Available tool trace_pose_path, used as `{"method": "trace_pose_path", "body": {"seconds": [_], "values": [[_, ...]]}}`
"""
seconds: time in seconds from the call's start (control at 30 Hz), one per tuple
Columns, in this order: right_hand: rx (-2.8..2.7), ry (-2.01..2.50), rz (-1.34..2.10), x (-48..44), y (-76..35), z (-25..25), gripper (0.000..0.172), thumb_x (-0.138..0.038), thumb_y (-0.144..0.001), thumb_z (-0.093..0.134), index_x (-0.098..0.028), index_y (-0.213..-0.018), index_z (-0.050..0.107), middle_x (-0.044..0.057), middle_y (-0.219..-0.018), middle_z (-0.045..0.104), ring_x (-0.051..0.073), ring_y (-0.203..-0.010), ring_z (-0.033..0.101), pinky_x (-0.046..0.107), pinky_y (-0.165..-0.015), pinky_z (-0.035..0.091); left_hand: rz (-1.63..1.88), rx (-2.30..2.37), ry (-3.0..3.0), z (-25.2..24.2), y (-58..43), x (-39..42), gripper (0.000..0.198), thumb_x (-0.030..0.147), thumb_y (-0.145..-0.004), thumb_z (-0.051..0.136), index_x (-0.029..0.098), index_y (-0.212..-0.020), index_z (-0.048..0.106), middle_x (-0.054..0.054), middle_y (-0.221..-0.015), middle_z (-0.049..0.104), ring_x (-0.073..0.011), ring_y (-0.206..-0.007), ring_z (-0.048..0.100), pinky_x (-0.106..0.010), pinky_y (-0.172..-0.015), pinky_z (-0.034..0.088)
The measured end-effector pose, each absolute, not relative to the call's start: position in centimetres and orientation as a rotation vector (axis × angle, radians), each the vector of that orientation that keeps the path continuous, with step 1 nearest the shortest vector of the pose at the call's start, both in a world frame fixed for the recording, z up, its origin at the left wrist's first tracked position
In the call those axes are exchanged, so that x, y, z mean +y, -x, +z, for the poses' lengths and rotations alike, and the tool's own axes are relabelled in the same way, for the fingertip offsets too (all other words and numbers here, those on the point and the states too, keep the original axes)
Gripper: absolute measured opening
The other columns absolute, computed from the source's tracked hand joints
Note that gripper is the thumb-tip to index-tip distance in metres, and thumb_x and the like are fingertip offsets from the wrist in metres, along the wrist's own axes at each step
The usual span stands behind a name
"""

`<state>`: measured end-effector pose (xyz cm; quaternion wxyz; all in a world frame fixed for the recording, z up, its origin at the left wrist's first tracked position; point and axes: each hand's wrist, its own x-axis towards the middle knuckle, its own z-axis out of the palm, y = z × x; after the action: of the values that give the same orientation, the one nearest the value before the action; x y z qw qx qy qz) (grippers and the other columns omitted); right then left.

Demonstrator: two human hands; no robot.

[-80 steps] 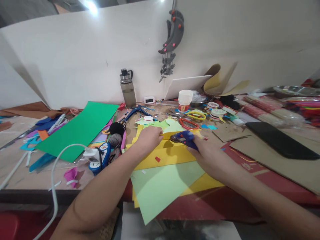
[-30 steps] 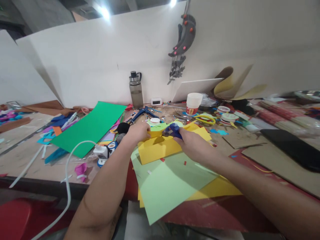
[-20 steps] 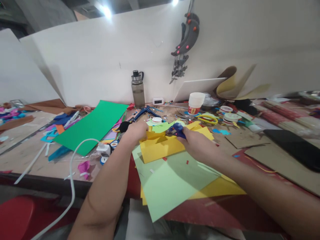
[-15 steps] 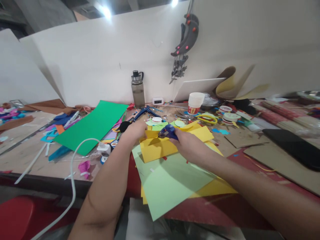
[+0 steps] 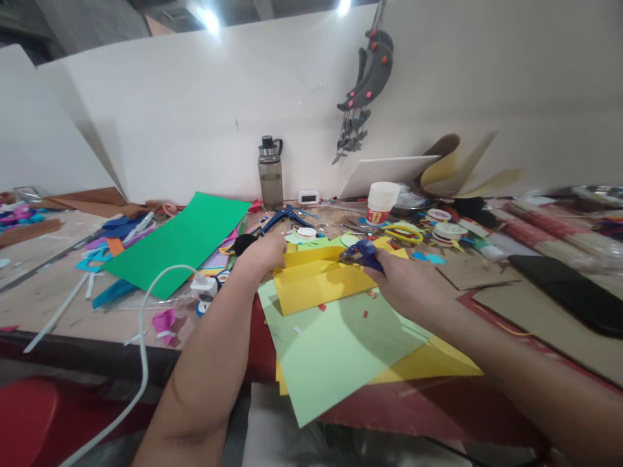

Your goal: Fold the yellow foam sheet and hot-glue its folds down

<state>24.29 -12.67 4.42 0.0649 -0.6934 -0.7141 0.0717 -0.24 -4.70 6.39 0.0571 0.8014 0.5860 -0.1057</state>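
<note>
My left hand (image 5: 261, 251) is closed on the left end of a folded yellow paper sheet (image 5: 318, 285) and holds it down on the table. My right hand (image 5: 406, 285) grips a small blue tool (image 5: 363, 255), seemingly a glue gun or cutter, with its tip at the paper's upper right edge. The yellow sheet lies on a larger light green sheet (image 5: 335, 344), which rests on another yellow sheet (image 5: 433, 363) at the table's front edge.
A dark green sheet (image 5: 180, 240) lies to the left, by a white cable (image 5: 141, 337) and a plug. Behind stand a bottle (image 5: 270, 174), a paper cup (image 5: 382, 202), yellow scissors (image 5: 402, 230), tape rolls and paper scraps. A black slab (image 5: 569, 285) lies on cardboard at right.
My right hand with the blue tool slid left along the yellow paper's top edge, then back to the right end. The left hand kept its hold. The camera shifted slightly.
</note>
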Motion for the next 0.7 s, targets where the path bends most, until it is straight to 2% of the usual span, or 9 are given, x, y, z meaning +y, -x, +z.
{"method": "trace_pose_path", "body": {"seconds": [0.17, 0.47, 0.7], "values": [[-2.219, 1.91, 0.352, -13.0, -22.3, 4.5, 0.025, -0.032, -0.097, 0.042, -0.016, -0.107, 0.057, 0.015, -0.105, 0.071, 0.028, -0.094, 0.067, 0.031, -0.067, 0.039, -0.288, 1.805, -2.428, 6.4, 0.2, -4.8, 0.016, 0.011, -0.066, 0.064, 0.015, -0.078, 0.074, -0.012, -0.085, 0.074, -0.0232, -0.082, 0.067, -0.026, -0.073, 0.05], [-2.153, 2.139, 0.213, -12.4, -24.8, 4.7, 0.028, -0.033, -0.097, 0.04, -0.015, -0.111, 0.057, 0.016, -0.1, 0.071, 0.028, -0.088, 0.068, 0.031, -0.062, 0.038, -0.237, 1.833, -2.407, 6.9, 0.0, -5.5, 0.011, 0.02, -0.072, 0.067, 0.017, -0.08, 0.074, -0.01, -0.088, 0.074, -0.0222, -0.085, 0.067, -0.025, -0.074, 0.049], [-2.24, 1.814, 0.344, -12.2, -19.7, 3.7, 0.026, -0.034, -0.097, 0.041, -0.016, -0.11, 0.056, 0.014, -0.102, 0.071, 0.025, -0.09, 0.067, 0.029, -0.066, 0.037, -0.204, 1.902, -2.399, 6.4, 0.2, -5.4, 0.011, 0.027, -0.075, 0.07, 0.018, -0.082, 0.073, -0.01, -0.092, 0.073, -0.0223, -0.089, 0.067, -0.027, -0.077, 0.049]]}}
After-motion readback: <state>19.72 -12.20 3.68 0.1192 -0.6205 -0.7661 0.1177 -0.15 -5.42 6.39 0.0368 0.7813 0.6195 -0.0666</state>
